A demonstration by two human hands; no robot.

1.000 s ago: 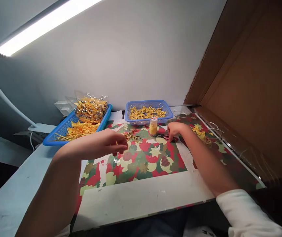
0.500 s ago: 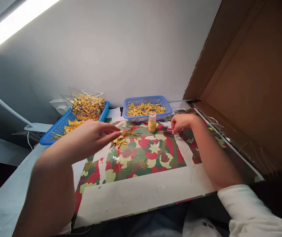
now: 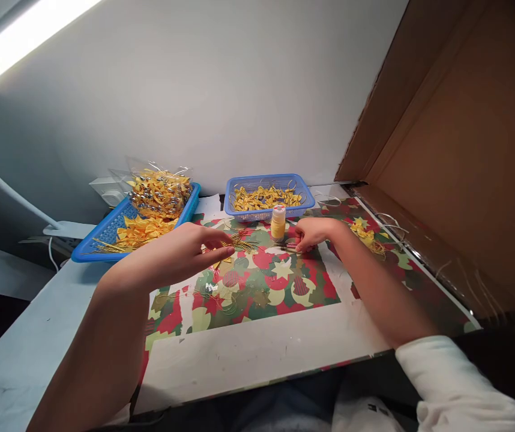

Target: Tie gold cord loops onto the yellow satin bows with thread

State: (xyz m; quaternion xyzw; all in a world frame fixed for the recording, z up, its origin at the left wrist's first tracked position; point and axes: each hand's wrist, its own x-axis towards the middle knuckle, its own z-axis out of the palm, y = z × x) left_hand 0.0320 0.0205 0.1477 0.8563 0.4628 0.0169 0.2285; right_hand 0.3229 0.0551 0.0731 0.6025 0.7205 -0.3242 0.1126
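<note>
- Centrally, a loose bundle of gold wires (image 3: 239, 243) lies on the patterned mat (image 3: 280, 288), with a small yellow bow piece at its near-left end, between the two hands.
- Left hand (image 3: 180, 255) hovers over the near-left end of the bundle, fingers drawn narrow toward a pinch; whether they actually grip a wire or the yellow piece cannot be told from this view.
- Right hand (image 3: 314, 233) rests on the mat just right of the bundle, fingers curled close around something thin and dark; the item itself is too small to identify.
- Yellow thread spool (image 3: 278, 223) stands upright just beyond the bundle, near the right hand.
- Small blue basket (image 3: 266, 198) of yellow bows sits far centre, touching the wall side of the mat.
- Larger blue tray (image 3: 104, 237) at far left holds more yellow pieces and a clear bag (image 3: 161, 192) of gold parts.
- Further yellow scraps (image 3: 365, 235) lie on the mat to the right, by the cardboard panel (image 3: 464, 150).
- Risk, as judged: the wires are loose and fanned, so a pinch could lift several at once or scatter them.
- Risk, as judged: the spool stands close to the right hand; a sideways sweep of the wrist could tip it.
</note>
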